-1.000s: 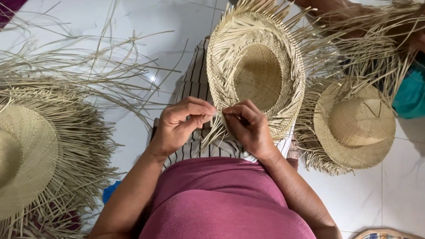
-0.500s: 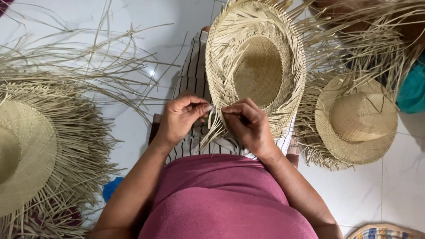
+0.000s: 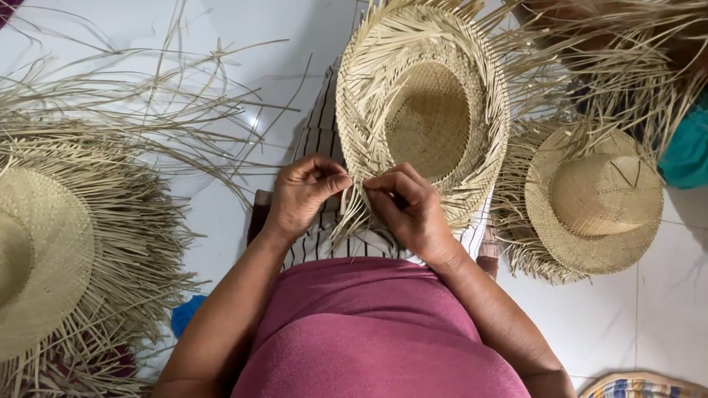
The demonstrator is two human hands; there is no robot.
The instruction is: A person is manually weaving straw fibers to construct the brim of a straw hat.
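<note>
Compared with a second ago, my view sits closer and the straw hat [image 3: 426, 110] on my lap has barely shifted; both hands have stayed at its near brim, so the plaiting of that edge seems to be going on strand by strand rather than finishing.

My left hand [image 3: 305, 195] is curled, knuckles up, its fingers [image 3: 332, 169] pinched on loose straw strands [image 3: 353, 215] that hang from the brim. My right hand [image 3: 409, 208] mirrors it just beside, thumb and forefinger closed on the same bunch of strands, wrist bent inward. Both forearms angle in from my sides over the pink top [image 3: 370, 343], elbows out, and the fingertips nearly meet.

The hat lies crown down, its hollow facing me, resting on the striped cloth [image 3: 318, 132] over my knees, with unwoven ends bristling all round its rim.

On the white tiled floor [image 3: 682, 303] a second hat [image 3: 596, 198] lies to my right, and a larger fringed hat [image 3: 18, 257] to my left. Another person's teal garment [image 3: 703, 148] shows at the far right.
</note>
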